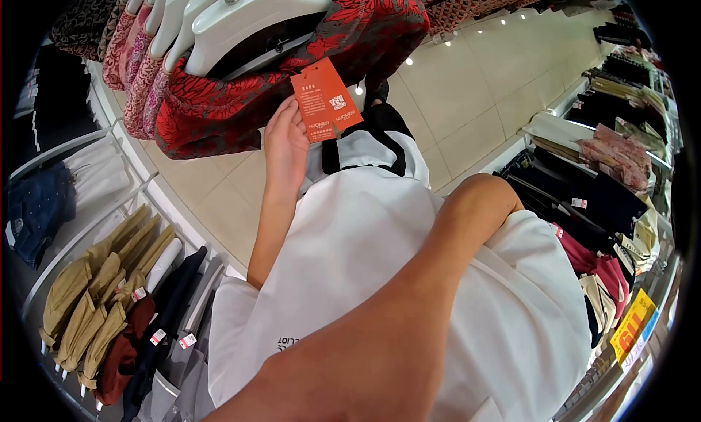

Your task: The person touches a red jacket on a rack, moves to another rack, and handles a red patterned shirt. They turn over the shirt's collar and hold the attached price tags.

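Note:
My left hand point(285, 139) is closed at the edge of an orange-red hang tag point(314, 104), fingers pinching its left side. The tag has white print and a second orange piece overlaps it on the right. It lies against a red and grey patterned garment point(197, 119) on a white hanger point(244, 28). My right arm point(409, 298) crosses the foreground, bent at the elbow, and its hand is outside the view. Below the tag shows a white shirt point(350, 225) that I wear.
Pink patterned garments point(135, 71) hang left of the red one. Racks of khaki trousers point(91, 305) and dark clothes stand at lower left. Folded clothes point(584, 188) fill shelves on the right, by a yellow price sign point(632, 325). A tiled floor point(475, 93) runs between.

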Motion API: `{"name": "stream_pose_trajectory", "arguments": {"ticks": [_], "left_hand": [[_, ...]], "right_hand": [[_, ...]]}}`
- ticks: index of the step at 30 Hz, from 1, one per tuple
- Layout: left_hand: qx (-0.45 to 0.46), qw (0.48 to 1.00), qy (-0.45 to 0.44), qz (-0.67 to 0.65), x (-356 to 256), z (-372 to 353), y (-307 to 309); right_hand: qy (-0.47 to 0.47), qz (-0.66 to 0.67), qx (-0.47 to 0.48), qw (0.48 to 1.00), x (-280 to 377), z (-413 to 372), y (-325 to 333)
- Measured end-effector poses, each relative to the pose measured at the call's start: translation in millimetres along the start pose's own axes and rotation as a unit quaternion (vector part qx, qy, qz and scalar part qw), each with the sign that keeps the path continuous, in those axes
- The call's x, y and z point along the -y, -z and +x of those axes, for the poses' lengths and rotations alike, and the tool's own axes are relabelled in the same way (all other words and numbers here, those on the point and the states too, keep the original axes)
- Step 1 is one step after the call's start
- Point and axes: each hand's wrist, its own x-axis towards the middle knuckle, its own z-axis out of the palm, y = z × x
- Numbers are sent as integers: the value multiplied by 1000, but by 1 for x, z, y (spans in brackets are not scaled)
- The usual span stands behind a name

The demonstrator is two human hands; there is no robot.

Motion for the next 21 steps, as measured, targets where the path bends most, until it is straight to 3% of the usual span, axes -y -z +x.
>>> {"name": "stream_pose_trajectory", "arguments": {"ticks": [6, 9, 12, 17, 21], "left_hand": [[4, 1000, 2, 8, 3, 2, 5], [1, 1000, 2, 9, 3, 3, 6], [4, 1000, 2, 11, 2, 3, 6], [7, 1000, -4, 15, 3, 2, 6], [6, 1000, -2, 16, 2, 3, 7]], "right_hand": [[-40, -58, -20, 997, 5, 2, -5], [-14, -30, -5, 999, -6, 1, 0], [-56, -10, -8, 998, 7, 1, -3], [54, -64, 5, 996, 2, -5, -6], [-15, -37, 11, 999, 13, 3, -4]]}}
